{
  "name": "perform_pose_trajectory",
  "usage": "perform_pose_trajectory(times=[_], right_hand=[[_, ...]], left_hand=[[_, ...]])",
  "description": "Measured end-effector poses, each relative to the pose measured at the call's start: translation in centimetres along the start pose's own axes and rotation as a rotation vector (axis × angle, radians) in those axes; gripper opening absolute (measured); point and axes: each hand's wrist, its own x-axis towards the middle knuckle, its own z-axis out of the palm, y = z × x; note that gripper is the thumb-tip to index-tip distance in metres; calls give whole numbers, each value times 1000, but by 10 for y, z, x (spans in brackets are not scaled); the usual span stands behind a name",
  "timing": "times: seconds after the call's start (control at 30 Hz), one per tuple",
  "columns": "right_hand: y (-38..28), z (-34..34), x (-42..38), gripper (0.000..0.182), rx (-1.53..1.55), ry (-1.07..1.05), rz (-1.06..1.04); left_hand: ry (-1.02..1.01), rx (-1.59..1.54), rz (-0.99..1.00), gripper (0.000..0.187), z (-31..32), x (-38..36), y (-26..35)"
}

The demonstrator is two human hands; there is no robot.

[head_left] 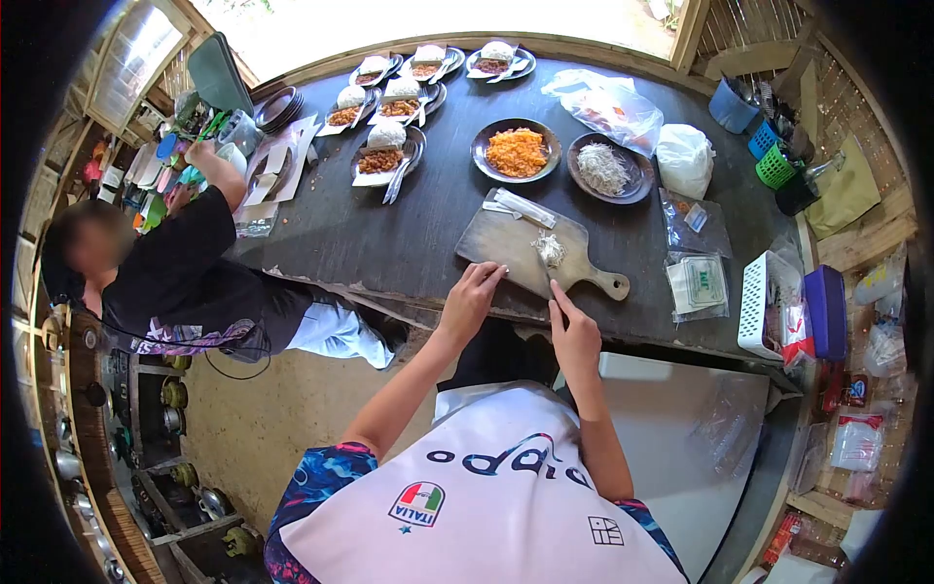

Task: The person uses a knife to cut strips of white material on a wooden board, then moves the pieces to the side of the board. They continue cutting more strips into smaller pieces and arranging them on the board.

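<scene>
A wooden cutting board (576,261) lies near the front edge of the dark table, its handle to the right. On it sit a small heap of pale shreds (550,247) and a clear wrapped packet (525,208). My right hand (574,331) is closed round a knife (547,270), its blade reaching to the heap. My left hand (472,300) is at the board's near left edge, fingers drawn together; a tiny whitish bit shows at the fingertips, too small to name. Beyond the board stand a plate of orange shreds (518,152) and a plate of white shreds (603,168).
Several plates with rice and brown food (379,162) stand at the back left. Plastic bags (685,161) and packets (697,284) lie right, near a white basket (755,304). Another person (185,253) reaches over the table at left. A white appliance top (671,419) is below right.
</scene>
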Motion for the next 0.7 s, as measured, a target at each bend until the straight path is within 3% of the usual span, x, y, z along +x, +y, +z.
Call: perform_pose_trajectory(times=[0.17,0.43,0.7], right_hand=[[8,11,-2,43,71,56,-122],[-3,22,-2,44,47,38,-124],[-19,24,2,44,44,31,-86]], left_hand=[[8,-59,-13,40,-3,6,-4],[66,17,52,40,-14,31,-7],[-19,-99,63,25,-3,34,-28]])
